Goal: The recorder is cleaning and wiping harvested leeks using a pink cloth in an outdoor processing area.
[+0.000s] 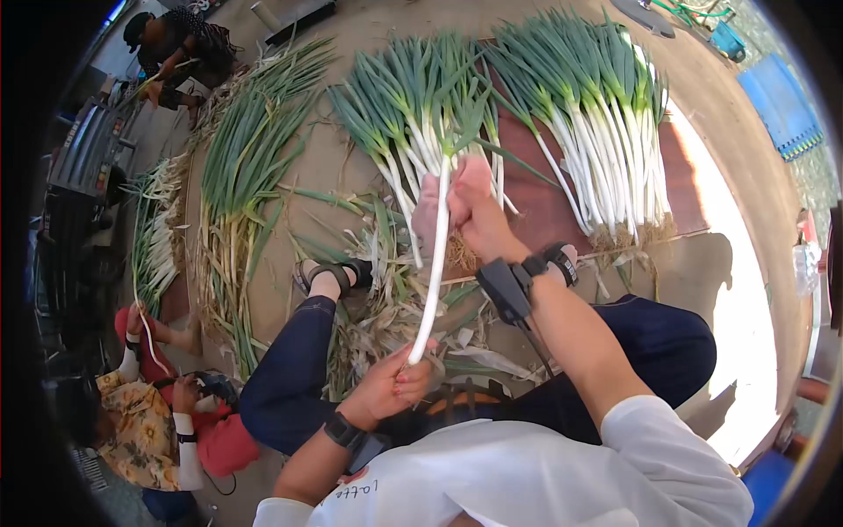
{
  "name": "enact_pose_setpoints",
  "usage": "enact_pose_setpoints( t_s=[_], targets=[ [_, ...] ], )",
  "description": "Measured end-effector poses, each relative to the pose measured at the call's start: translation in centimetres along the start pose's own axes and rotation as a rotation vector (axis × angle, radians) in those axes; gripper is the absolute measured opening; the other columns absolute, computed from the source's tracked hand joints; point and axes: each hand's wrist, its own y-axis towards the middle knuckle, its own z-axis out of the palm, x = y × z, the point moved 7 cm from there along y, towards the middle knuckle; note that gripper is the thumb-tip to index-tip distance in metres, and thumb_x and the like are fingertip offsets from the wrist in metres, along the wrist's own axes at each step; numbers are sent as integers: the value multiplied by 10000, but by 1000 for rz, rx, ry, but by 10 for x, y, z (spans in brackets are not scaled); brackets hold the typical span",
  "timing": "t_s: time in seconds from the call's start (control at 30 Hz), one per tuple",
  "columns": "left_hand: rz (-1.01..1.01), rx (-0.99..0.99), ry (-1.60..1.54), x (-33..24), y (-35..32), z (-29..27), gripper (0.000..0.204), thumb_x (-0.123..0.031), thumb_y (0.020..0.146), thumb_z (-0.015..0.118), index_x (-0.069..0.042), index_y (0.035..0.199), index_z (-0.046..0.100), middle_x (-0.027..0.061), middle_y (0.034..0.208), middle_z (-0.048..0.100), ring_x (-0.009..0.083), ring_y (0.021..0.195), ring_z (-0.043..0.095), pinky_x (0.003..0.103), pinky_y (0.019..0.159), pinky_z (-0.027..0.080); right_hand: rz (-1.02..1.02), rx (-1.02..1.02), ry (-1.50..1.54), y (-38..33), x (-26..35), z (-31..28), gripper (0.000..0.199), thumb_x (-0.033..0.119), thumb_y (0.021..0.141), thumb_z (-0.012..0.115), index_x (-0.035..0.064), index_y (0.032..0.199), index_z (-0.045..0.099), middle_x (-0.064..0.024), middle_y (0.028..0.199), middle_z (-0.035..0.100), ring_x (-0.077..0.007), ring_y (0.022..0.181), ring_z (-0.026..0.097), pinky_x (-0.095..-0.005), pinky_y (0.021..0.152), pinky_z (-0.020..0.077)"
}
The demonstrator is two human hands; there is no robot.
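While a person in a floral shirt [140, 422] crouches at the near left with a stalk of their own, a long row of untrimmed green onions [237, 176] lies on the ground beside them, leaves pointing far, roots and dry husks near. Just right of that row, the seated worker's sandalled foot [329, 277] rests among a heap of stripped leaves and peelings [378, 307]. Their left hand [395, 386], near the body, is curled shut around the white root end of a single green onion [435, 263], fingers and thumb pinching it. That stalk runs up and away from the body, nearly straight, to the right hand [461, 206], which is closed around its upper part where the white turns green; the leaves fan out beyond the fist. A dark band with a small box [514, 285] sits on the right wrist. Beyond the hands, a bundle of cleaned onions [421, 105] lies on a brown mat [536, 206], and further right a second, neater bundle [606, 132] shows bright white stems. At the far left, another person [176, 44] bends over more stalks.
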Motion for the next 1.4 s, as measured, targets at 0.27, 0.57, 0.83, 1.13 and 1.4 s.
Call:
enact_pose_setpoints(
  t_s=[0.27, 0.57, 0.83, 1.13, 1.4],
  targets=[
    [100, 105, -82, -25, 4, 17, 312, -230, 951, 330, -82, 1220, 384, -33, 582, 300, 44, 451, 268, 169, 405, 247, -60, -151, -722, 10, 38, 4, 418, 6, 776, 535, 26, 1151, 352, -94, 934, 523, -172, 839, 539, -275, 735, 436],
    [-142, 298, 661, 21, 22, 105, 304, -286, 940, 363, -67, 1149, 372, 101, 789, 570, 120, 564, 541, 187, 473, 405, 333, -328, 112, -132, 23, 43, 267, 213, 910, 413, -15, 1034, 474, -147, 1035, 557, -189, 803, 579, -299, 694, 510],
    [86, 201, 1423, -40, 105, 121, 350, -310, 923, 375, -40, 1145, 400, 124, 1118, 546, 195, 1075, 502, 313, 854, 426, 311, -89, -206, -186, 126, 81, 304, 198, 911, 441, 32, 1161, 391, -27, 783, 475, -54, 537, 403, -179, 437, 339],
    [560, 457, -193, -164, 136, 164, 374, -148, 815, 588, 2, 1122, 436, 133, 1061, 546, 224, 952, 561, 318, 786, 506, 481, 31, -631, -267, 172, 120, 516, 181, 897, 464, 61, 1353, 255, 9, 767, 443, -54, 559, 406, -186, 468, 351],
    [737, 519, 3, -225, 74, 201, 422, -147, 805, 580, 15, 1149, 397, 139, 1069, 526, 272, 1048, 495, 441, 972, 366, 444, -84, -1206, -281, 270, 59, 437, 141, 865, 471, 135, 1297, 409, 34, 746, 479, -39, 597, 393, -185, 527, 351]
  ],
)
